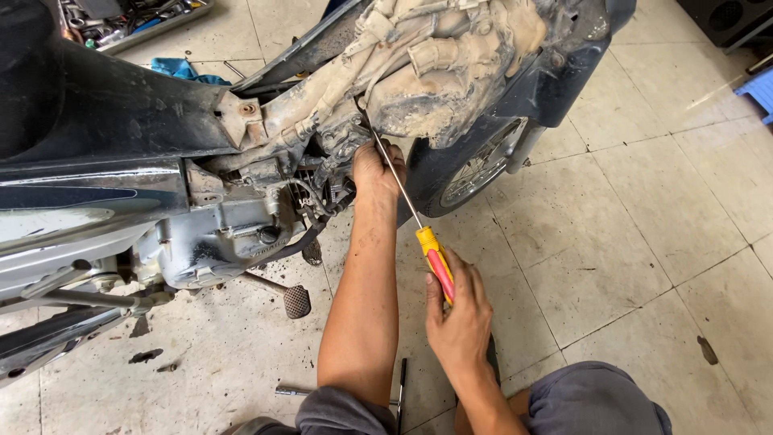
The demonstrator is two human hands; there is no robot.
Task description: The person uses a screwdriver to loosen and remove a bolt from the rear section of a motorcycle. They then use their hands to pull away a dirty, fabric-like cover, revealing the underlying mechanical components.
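1. Right hand [459, 310]: I see it low and centre, fingers curled tight round the handle of a screwdriver [435, 262]; thumb lies along the handle
2. Screwdriver: yellow handle with red grip panel; its long thin shaft [396, 179] runs up and to the left, the tip meeting the dirty engine area near the left hand. I cannot tell what the tip bears on
3. Left hand [375, 171]: forearm stretched up from the bottom of the view, hand pressed against the engine [233, 234] just beside the shaft. Knuckles face me, fingers bent inward out of sight; I cannot tell whether they pinch anything
4. Motorcycle [105, 161]: fills the upper left, dark bodywork, grey engine casing, mud-caked parts [435, 64] above the hands
5. Front wheel [481, 167]: spoked, under a dark mudguard, right of the left hand
6. Foot peg [296, 300]: black, ribbed, sticking out below the engine, left of the left forearm
7. T-wrench [400, 391]: lying on the tile floor [644, 225] between my two forearms, near the bottom edge
8. Tool tray [129, 20]: top left, behind the motorcycle, holding mixed tools
9. Blue rag [181, 69]: on the floor near the tray
10. Grey trousers [588, 399]: my knees at the bottom edge
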